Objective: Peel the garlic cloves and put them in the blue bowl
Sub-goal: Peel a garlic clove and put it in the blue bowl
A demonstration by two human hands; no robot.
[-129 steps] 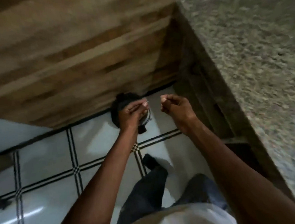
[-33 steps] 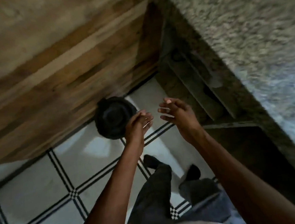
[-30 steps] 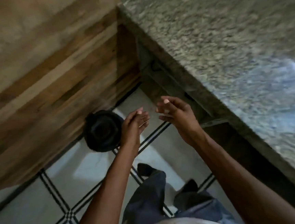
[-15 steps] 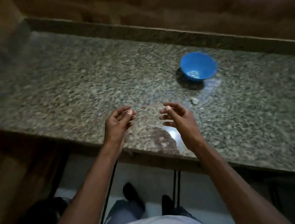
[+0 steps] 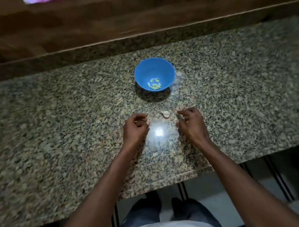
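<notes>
Garlic lies unpeeled on the counter, between both hands and short of the bowl. Left hand and right hand hover loosely curled, apparently empty. Dim light and speckled granite could make a dropped clove easy to lose.

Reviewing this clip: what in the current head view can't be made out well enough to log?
- Left hand: fingers curl inward, hiding whether they pinch anything.
- Right hand: the same, fingertips blurred.
- Pale pieces in the blue bowl: too small to count.
- Garlic clove on the counter: too small and dim to tell whether peeled.
</notes>
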